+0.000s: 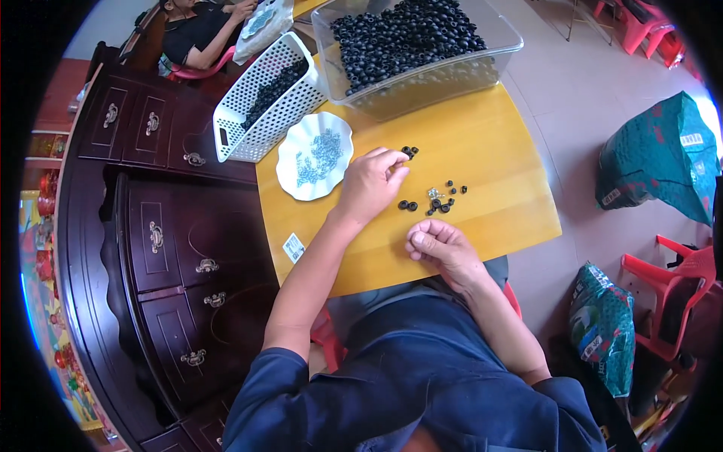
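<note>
Your left hand (369, 183) is at the far group of black pieces (407, 150), thumb and index finger drawn close together; whether a piece is gripped between them, you cannot be told from this view. Your right hand (449, 252) is held near the table's front edge, fingers curled and thumb laid against the index finger; its contents, if any, are hidden.

Between your hands lie a black pair (404, 205) and a looser black cluster (445, 208), with tiny clear bits (433, 193) beside it.

Risks, in this inspector's judgement: round pieces could roll off the near edge if your right wrist sweeps them. The clear bits could be lost, being small and pale on a glossy top. Your left forearm passes close to the scalloped white dish (285, 154); a knock could spill its contents.

Surface: yellow table (512, 166), bearing also a clear bin (429, 88) and a perforated white basket (230, 135), both holding black pieces.

Room: dark drawer cabinet (181, 218) at your left, 2 green bags (655, 151) and red chairs (697, 267) on your right, 1 co-worker (199, 53) seated beyond the basket.
</note>
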Motion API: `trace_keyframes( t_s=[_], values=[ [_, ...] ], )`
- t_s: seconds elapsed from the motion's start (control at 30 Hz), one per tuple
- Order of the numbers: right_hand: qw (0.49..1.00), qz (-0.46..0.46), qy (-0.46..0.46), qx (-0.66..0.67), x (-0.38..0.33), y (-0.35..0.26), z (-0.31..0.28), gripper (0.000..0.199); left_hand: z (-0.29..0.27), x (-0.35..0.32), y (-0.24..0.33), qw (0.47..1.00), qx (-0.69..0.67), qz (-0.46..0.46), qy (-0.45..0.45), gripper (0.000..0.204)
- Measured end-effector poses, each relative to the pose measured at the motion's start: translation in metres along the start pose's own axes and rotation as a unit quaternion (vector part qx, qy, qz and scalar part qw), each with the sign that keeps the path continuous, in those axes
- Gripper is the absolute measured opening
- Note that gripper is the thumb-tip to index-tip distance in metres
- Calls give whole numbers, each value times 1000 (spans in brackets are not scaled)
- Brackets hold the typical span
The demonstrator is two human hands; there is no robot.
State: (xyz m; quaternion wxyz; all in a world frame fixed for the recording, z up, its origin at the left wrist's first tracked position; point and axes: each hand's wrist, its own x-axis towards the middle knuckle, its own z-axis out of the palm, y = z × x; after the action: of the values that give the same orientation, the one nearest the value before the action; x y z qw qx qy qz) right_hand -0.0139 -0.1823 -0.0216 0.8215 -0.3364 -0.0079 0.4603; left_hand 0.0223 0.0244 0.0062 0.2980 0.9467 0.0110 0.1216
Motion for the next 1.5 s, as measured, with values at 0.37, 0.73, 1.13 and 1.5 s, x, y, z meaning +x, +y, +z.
trace_keyframes(
  t_s=[0.37,0.73,1.13,1.5],
  values=[
    [1000,-12,-5,-12,0,0,-1,14,10,19,-3,997,43,-57,15,14],
    [1000,-1,-6,-21,0,-1,0,15,0,5,-8,999,5,-50,-8,18],
    [999,-12,-4,31,3,3,-3,28,-30,-55,57,983,-136,45,-118,19],
    [994,40,-92,-33,-2,0,0,23,-10,-21,19,975,-166,-46,-139,24]
  ],
)
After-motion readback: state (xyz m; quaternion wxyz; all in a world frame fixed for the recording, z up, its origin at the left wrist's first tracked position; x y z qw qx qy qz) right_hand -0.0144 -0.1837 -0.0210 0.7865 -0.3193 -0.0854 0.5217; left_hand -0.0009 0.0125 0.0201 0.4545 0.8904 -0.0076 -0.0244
